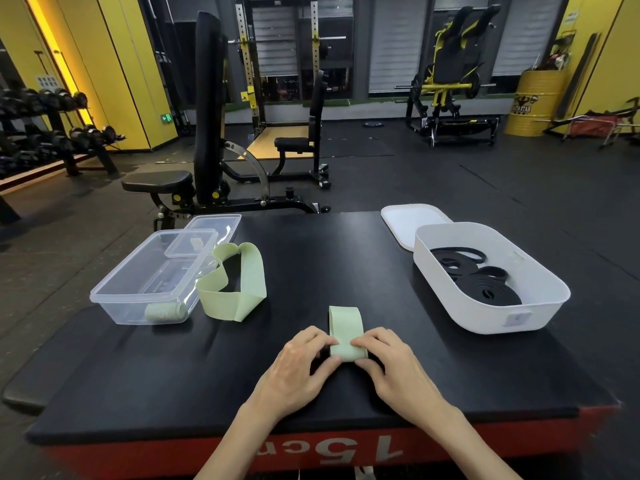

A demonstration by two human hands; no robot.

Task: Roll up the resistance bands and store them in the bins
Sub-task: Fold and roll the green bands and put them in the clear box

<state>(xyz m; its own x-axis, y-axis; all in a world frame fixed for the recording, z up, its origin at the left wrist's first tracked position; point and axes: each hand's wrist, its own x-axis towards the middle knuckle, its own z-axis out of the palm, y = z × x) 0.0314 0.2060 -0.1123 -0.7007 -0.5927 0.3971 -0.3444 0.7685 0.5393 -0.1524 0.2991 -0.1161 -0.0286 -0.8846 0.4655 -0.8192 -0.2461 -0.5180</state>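
- Head view: rolling step in hand; left hand (pixel 298 363) and right hand (pixel 393 363) side by side, fingers (pixel 320 337) curled, pinching near end of green band (pixel 346 325), remainder flat just beyond them.
- Calls next for even forward rolling, edges aligned, then carry to clear bin (pixel 114 303), ahead-left.
- Room ahead on padded platform (pixel 329 244); loose band (pixel 239 289) left, white bin (pixel 485 318) right, both well apart.

Rolled band (pixel 162 311) indistinct behind clear bin (pixel 117 310) wall
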